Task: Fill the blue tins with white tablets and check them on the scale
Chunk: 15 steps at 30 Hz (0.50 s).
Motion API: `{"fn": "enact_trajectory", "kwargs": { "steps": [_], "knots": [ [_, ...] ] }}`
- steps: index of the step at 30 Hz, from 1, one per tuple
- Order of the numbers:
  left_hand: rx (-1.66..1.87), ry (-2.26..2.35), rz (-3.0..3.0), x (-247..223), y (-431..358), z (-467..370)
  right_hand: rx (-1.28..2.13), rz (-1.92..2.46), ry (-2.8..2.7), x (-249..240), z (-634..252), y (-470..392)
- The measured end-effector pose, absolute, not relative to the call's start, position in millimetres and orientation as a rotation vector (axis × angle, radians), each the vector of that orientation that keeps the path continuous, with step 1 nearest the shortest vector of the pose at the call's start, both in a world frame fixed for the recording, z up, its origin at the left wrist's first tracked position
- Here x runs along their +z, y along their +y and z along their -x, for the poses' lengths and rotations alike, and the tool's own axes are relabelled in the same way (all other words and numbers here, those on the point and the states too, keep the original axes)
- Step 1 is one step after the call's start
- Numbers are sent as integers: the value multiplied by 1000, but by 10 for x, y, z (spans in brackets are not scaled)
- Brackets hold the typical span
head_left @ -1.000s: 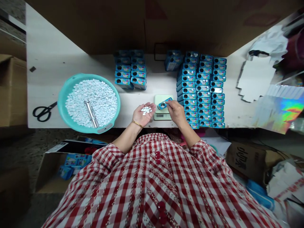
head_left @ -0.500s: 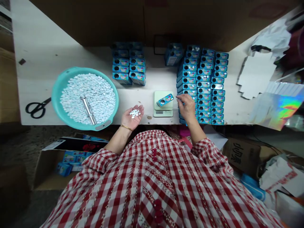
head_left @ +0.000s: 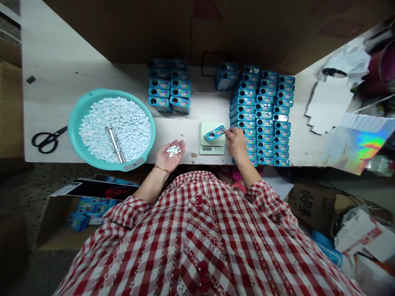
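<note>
My left hand (head_left: 169, 156) is palm up and cupped, holding a small pile of white candies (head_left: 173, 150). The fingers of my right hand (head_left: 236, 142) are pinched at the right end of a blue tin (head_left: 215, 133), which lies tilted on a pale green scale (head_left: 212, 150). White candies show in the tin's round opening. Left of my left hand stands a turquoise basin (head_left: 150, 144) full of white candies, with a metal cylinder (head_left: 115, 144) lying on them.
Rows of blue tins (head_left: 264, 123) stand right of the scale, and more tins (head_left: 180, 102) stand behind it to the left. Black scissors (head_left: 46, 142) lie left of the basin. A large cardboard box (head_left: 191, 33) overhangs the back. White cardboard (head_left: 330, 102) lies far right.
My right hand has moved left from beside the scale and its fingertips have reached the tin's right end. My left hand still holds the candies. The view has shifted slightly.
</note>
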<state>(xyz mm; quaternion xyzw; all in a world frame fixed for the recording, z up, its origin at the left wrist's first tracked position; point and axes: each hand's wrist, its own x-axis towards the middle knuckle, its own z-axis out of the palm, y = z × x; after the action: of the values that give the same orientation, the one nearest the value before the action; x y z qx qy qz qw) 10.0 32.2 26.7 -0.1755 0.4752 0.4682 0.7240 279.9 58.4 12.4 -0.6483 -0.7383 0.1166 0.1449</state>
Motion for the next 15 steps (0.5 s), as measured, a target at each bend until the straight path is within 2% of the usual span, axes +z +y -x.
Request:
{"fn": "enact_trajectory", "kwargs": {
  "steps": [7, 15],
  "knots": [
    [1030, 1030, 395, 328, 359, -156, 454, 1797, -2420, 233, -2477, 588],
    [1074, 1028, 461, 254, 350, -6, 549, 1450, -2631, 251, -2740, 865]
  ]
}}
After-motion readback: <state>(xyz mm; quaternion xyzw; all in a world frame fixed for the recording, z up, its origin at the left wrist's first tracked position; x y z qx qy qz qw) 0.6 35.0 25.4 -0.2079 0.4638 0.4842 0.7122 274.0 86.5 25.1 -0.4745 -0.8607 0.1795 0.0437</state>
